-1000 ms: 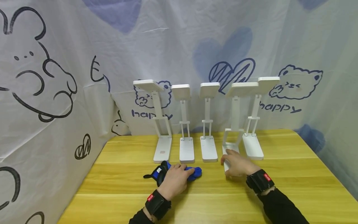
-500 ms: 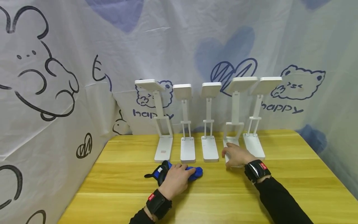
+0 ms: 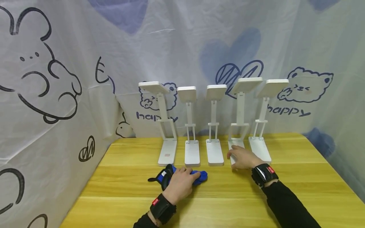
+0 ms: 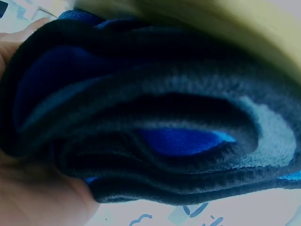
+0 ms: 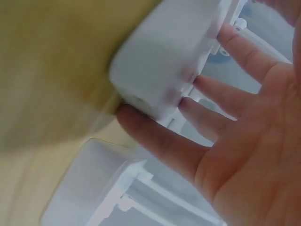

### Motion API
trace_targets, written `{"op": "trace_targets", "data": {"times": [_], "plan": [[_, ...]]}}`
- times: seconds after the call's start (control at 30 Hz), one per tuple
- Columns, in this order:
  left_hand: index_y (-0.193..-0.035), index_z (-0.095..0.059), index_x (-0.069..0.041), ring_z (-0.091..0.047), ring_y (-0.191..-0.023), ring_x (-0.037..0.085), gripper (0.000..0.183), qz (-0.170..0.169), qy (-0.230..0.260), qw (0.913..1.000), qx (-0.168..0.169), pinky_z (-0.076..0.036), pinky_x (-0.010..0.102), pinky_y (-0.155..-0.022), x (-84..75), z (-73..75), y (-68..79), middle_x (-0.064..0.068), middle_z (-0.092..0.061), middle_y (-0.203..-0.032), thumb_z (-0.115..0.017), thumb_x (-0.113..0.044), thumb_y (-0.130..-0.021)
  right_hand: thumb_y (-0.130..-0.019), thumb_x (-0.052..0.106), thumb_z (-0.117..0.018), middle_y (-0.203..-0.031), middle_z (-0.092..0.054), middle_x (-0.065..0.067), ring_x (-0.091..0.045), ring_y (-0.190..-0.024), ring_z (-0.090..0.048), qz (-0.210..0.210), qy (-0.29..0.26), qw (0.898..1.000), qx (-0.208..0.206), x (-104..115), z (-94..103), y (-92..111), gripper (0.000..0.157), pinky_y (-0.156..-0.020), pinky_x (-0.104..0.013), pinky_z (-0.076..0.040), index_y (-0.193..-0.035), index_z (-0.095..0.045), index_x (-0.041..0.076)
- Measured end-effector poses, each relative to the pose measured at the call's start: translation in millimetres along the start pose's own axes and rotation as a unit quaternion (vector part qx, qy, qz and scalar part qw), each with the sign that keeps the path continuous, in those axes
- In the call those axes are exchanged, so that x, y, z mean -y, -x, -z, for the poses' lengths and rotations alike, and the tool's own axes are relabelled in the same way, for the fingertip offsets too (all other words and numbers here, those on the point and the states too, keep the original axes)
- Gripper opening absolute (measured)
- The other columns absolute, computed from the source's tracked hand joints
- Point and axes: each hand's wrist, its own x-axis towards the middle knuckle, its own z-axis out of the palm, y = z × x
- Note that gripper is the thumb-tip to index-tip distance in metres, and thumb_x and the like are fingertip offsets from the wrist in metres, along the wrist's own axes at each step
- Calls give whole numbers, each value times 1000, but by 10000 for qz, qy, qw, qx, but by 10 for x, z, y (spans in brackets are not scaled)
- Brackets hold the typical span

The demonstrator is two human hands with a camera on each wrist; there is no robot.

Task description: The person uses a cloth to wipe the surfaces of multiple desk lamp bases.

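Note:
My left hand (image 3: 179,185) lies over a folded blue cloth with black edging (image 3: 203,177) on the wooden table and grips it. Up close in the left wrist view, the layered folds of the cloth (image 4: 183,141) fill the picture, with fingers and thumb at their side. My right hand (image 3: 243,158) is at the front of the fourth white folding desk lamp (image 3: 240,107) from the left. In the right wrist view, nearly straight, spread fingers (image 5: 160,141) touch this lamp's base (image 5: 146,61) with their tips. The palm stays apart from it.
More white desk lamps stand upright in a row: one at the left (image 3: 167,152), two in the middle (image 3: 192,153) (image 3: 214,152), one at the right (image 3: 260,150). Behind the wooden table (image 3: 216,209) hangs a printed curtain (image 3: 182,41).
The fourth lamp has slid back and its head sits higher, level with the one at the right. My right hand moved back with it. The left hand and cloth have stayed put.

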Motion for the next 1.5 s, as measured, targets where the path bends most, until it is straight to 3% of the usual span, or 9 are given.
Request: {"op": "trace_targets", "data": {"times": [0.17, 0.27, 0.4, 0.57, 0.87, 1.0, 1.27, 1.37, 1.5], "plan": [[-123, -63, -26, -56, -90, 26, 40, -30, -181, 9998, 48, -49, 45, -82, -12, -15, -16, 6, -65, -105, -63, -13, -85, -81, 19, -70, -129, -51, -27, -44, -122, -41, 530, -650, 9957, -402, -112, -17, 95, 37, -101, -61, -33, -112, -62, 3], [-123, -63, -25, -57, -93, 27, 40, -28, -251, 9996, 101, -49, 46, -83, -24, -17, -13, 7, -65, -108, -64, -13, -85, -86, 19, -67, -116, -61, -18, -36, -111, -52, 579, -799, 9927, -695, -199, -32, 142, 29, -95, -58, -40, -110, -62, 3], [-123, -63, -25, -57, -94, 27, 41, -34, -254, 9996, 118, -49, 46, -83, -34, -10, -6, 7, -66, -109, -64, -14, -84, -89, 15, -63, -106, -67, -15, -29, -96, -60, 275, -909, 9886, -1171, -282, -5, 207, 21, -83, -53, -48, -107, -66, 3], [-122, -64, -25, -57, -91, 26, 40, -45, -212, 9997, 61, -49, 45, -81, -39, 14, -3, 7, -66, -107, -65, -13, -84, -90, 11, -60, -102, -69, -21, -35, -94, -62, 10, -950, 9775, -1885, -422, 62, 235, 21, -80, -54, -51, -105, -67, -2], [-123, -63, -26, -57, -93, 28, 41, -40, -261, 9996, 114, -49, 46, -82, -42, 10, -6, 7, -66, -109, -65, -13, -84, -91, 11, -56, -92, -67, -26, -38, -83, -60, -778, -805, 9409, -3197, -694, 303, 270, 20, -73, -54, -48, -97, -65, -5], [-122, -63, -26, -57, -91, 27, 40, -42, -286, 9995, 79, -49, 45, -81, -40, 3, -7, 7, -66, -107, -65, -13, -84, -92, 12, -54, -97, -63, -30, -41, -88, -58, -1181, -1005, 9289, -3362, -776, 416, 277, 23, -75, -57, -47, -102, -59, -8], [-123, -63, -26, -57, -93, 27, 41, -15, -288, 9995, 130, -49, 46, -82, -46, -5, -6, 6, -66, -109, -65, -14, -84, -93, 17, -49, -117, -46, -34, -47, -101, -51, -1671, -1490, 9101, -3486, -888, 579, 232, 45, -81, -61, -45, -126, -39, -12], [-124, -62, -26, -57, -94, 27, 40, -21, -285, 9995, 144, -49, 46, -83, -47, -7, -8, 6, -66, -110, -65, -14, -85, -93, 16, -51, -121, -42, -36, -49, -104, -47, -1650, -1488, 9119, -3450, -923, 618, 204, 54, -83, -62, -43, -134, -31, -13], [-124, -62, -26, -57, -95, 28, 40, -19, -287, 9995, 159, -49, 46, -83, -44, -1, -3, 7, -66, -111, -64, -14, -86, -93, 12, -51, -134, -35, -40, -54, -112, -42, -1302, -1417, 9265, -3233, -943, 653, 162, 64, -89, -66, -39, -143, -19, -11]]}}
